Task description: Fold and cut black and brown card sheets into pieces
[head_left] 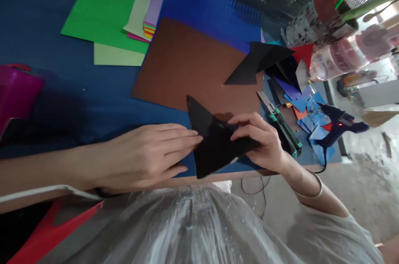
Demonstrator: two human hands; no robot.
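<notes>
Black paper: one folded, pointed piece, lying at the near edge of the blue table, partly over the lower corner of the brown sheet.

Left hand: flat on the table, fingers stretched out and pressed together, tips touching the left edge of the black paper. Nothing gripped.

Right hand: fingers curled, thumb and fingertips pinching the right part of the black paper from above. A bangle sits on that wrist.

Brown sheet: large, lying flat at the middle of the table, over a blue sheet.

Second black piece: angular offcut resting on the right edge of the brown sheet.

Utility knife: green and black, just right of the right hand.

Glue gun: dark blue, a small red light showing, lying on blue paper scraps near the table's right corner.

Green sheets and a stack of coloured paper: at the far left, well apart from the hands.

Pink container: at the left border, only partly seen.

Rolls of tape: far right; printing on them too blurred to read.
</notes>
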